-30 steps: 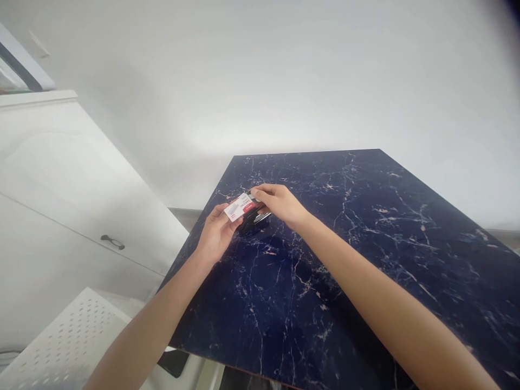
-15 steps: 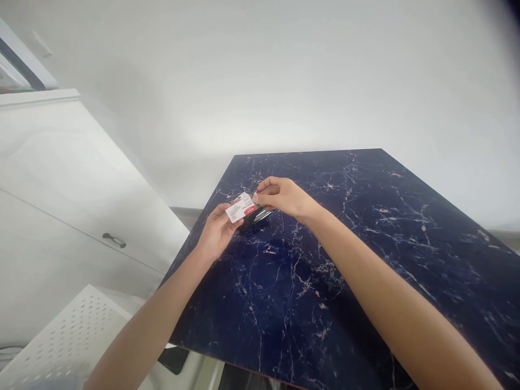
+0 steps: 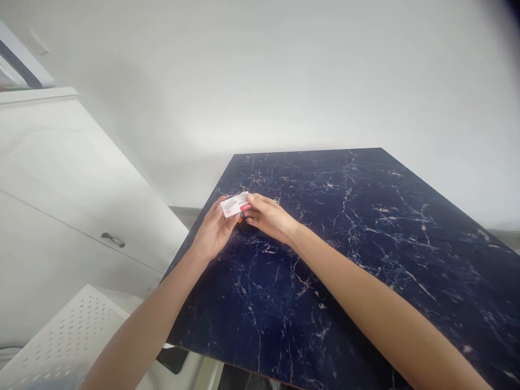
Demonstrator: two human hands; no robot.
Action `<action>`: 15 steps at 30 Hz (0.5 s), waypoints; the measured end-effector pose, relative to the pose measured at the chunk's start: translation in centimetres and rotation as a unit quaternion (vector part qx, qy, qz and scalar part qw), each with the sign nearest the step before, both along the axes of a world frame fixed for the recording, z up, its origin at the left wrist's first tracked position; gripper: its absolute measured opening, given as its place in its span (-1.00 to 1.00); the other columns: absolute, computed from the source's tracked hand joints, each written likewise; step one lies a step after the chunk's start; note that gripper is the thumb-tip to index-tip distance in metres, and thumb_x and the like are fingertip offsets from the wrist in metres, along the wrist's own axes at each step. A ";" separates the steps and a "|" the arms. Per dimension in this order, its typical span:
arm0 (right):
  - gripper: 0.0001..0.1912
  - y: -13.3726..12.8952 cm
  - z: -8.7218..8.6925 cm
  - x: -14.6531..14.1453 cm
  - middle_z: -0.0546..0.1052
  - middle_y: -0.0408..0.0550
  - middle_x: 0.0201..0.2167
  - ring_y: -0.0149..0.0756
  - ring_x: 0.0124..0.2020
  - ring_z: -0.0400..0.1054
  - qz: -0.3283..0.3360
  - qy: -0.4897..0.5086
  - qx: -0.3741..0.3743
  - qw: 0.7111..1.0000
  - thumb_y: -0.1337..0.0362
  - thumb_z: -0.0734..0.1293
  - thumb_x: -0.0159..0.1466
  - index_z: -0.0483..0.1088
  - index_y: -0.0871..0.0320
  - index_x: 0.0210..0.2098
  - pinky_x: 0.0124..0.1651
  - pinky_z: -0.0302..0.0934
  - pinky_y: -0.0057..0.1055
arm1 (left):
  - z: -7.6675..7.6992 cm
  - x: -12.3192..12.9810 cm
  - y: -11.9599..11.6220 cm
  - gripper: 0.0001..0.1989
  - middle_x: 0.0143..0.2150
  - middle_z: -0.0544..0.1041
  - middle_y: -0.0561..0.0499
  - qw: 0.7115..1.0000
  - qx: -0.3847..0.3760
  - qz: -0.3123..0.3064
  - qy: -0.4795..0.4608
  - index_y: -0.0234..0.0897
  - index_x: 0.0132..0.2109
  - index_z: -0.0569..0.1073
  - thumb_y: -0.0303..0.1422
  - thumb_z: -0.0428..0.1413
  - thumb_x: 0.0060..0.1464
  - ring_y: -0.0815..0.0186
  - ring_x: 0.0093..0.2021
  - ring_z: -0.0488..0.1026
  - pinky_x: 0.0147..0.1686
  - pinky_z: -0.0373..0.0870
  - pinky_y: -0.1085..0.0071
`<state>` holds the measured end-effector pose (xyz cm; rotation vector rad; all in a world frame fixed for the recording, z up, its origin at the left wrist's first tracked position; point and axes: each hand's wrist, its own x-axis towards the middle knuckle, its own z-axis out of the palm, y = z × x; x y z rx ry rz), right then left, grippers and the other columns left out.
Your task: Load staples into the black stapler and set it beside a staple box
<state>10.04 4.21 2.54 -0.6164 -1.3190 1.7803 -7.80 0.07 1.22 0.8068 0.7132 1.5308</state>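
Observation:
A small white and red box (image 3: 234, 206) is held above the far left part of the dark blue marbled table (image 3: 284, 303). My left hand (image 3: 212, 230) grips its left end, fingers wrapped round it. My right hand (image 3: 270, 215) has its thumb and fingers closed on the box's right end. Behind and below the box, a dark object (image 3: 245, 225) with a bit of orange shows on the table, mostly hidden by my hands.
A white cabinet (image 3: 73, 179) with a dark handle (image 3: 112, 240) stands at the left. Below it is a white perforated surface (image 3: 69, 330), with a black flat object (image 3: 174, 358) beside the table's near left edge. A pale wall (image 3: 304, 76) rises behind the table.
My right hand has come down and left onto the box's right end. The box has tilted and shifted slightly left in my left hand. The dark object is now more hidden.

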 end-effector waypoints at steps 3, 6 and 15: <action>-0.61 -0.6 0.1 0.0 0.56 -0.04 -0.27 -0.28 -0.26 0.44 -0.148 -0.151 0.154 0.965 -0.12 0.30 0.33 0.42 0.09 -0.20 -0.17 0.32 -0.36 | -0.2 0.1 0.1 -0.69 0.09 0.58 -0.03 0.999 0.013 0.011 0.029 -0.13 -0.07 0.59 -0.26 0.39 0.03 0.20 0.10 0.54 -0.02 0.59 0.42; -0.64 -1.1 0.7 0.1 0.56 0.00 -0.19 -0.22 -0.20 0.43 -0.232 -0.263 0.312 0.883 -0.03 0.24 0.40 0.47 0.07 -0.06 -0.10 0.28 -0.30 | -0.2 0.5 0.2 -0.71 -0.03 0.63 -0.02 0.997 0.038 0.042 0.059 -0.16 -0.12 0.61 -0.29 0.41 -0.02 0.20 0.01 0.58 0.02 0.56 0.32; -0.57 2.8 -3.1 3.5 0.51 0.20 0.05 0.03 0.05 0.38 -0.402 -0.377 0.318 0.772 0.08 0.14 0.43 0.41 0.19 0.11 0.14 0.22 -0.07 | -1.0 -3.5 2.6 -0.81 -0.20 0.64 -0.07 0.946 0.014 0.211 0.247 -0.24 -0.27 0.60 -0.28 0.36 -0.04 0.15 -0.12 0.59 -0.02 0.49 0.24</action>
